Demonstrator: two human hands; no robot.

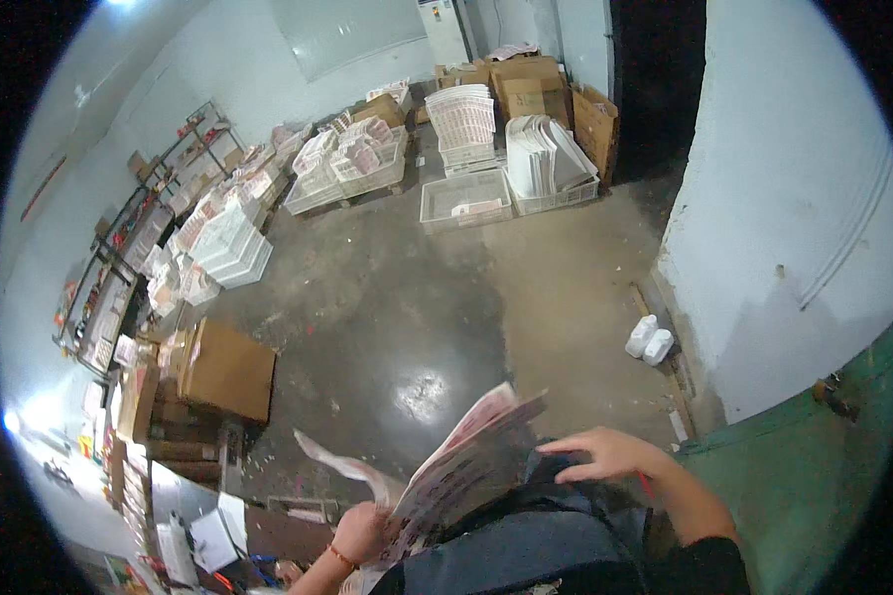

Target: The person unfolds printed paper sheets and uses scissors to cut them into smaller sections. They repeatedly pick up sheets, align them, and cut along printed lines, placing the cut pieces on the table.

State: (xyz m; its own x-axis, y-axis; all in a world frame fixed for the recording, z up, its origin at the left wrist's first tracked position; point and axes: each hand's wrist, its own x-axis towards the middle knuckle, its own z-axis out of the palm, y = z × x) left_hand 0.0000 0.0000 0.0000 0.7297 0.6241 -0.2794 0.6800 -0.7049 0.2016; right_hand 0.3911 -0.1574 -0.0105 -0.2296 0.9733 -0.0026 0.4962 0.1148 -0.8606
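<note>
My left hand point(362, 534), with a red band at the wrist, is closed on the lower left edge of a bundle of printed sheets point(454, 474). The sheets stand tilted in front of my body, and one strip curls away to the left. Their faces carry rows of reddish and dark print. My right hand point(610, 454) is apart from the sheets, to their right, above my dark clothing. Its fingers point left with a gap between thumb and fingers, and nothing shows in them.
Cardboard boxes point(226, 372) stand at the left, near a cluttered table with papers point(218, 535). White crates point(466, 203) and stacks of printed sheets point(461, 119) line the far side. Two white containers point(650, 341) lie by the right wall. Shelving point(119, 248) runs along the left wall.
</note>
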